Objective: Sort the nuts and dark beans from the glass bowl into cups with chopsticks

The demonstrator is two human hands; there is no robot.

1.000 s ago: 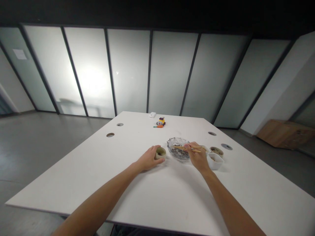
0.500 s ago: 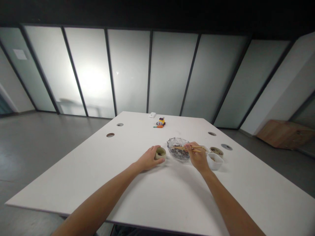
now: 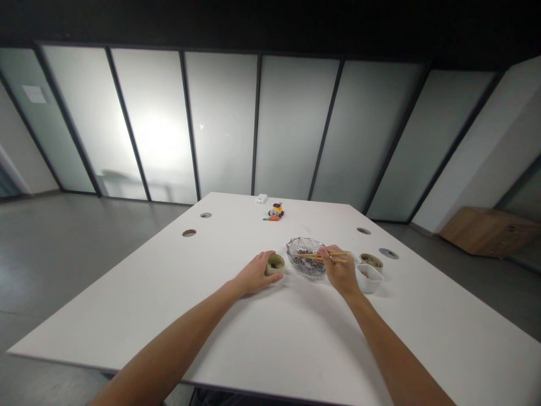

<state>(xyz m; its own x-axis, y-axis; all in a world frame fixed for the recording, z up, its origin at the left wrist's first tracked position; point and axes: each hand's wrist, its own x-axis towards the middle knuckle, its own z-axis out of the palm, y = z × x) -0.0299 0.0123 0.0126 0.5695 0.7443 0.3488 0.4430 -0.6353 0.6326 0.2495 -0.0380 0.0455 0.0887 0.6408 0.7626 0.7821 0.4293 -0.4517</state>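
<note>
My left hand (image 3: 257, 273) is wrapped round the side of a small greenish cup (image 3: 275, 270) that stands on the white table. A few dark bits lie inside it. In my right hand (image 3: 339, 269) is a pair of wooden chopsticks (image 3: 307, 256), pointing left over a clear cut-glass bowl (image 3: 291, 260). Small dark pieces cover the bottom of that bowl. Whether the chopstick tips grip a piece is too small to tell. Just right of my right hand stand a white bowl (image 3: 369, 283) with some brownish pieces and a second greenish bowl (image 3: 372, 259) holding several pieces.
Another white dish (image 3: 352, 257) is partly hidden behind my right hand. Farther back on the table (image 3: 177, 293) are a yellow toy vehicle (image 3: 276, 209), an orange carrot-shaped item (image 3: 273, 219) and a white object (image 3: 261, 198). Round holes (image 3: 190, 233) pierce the tabletop near both sides.
The chopsticks have shifted slightly within my right hand and look closer together. My left hand stays on the cup.
</note>
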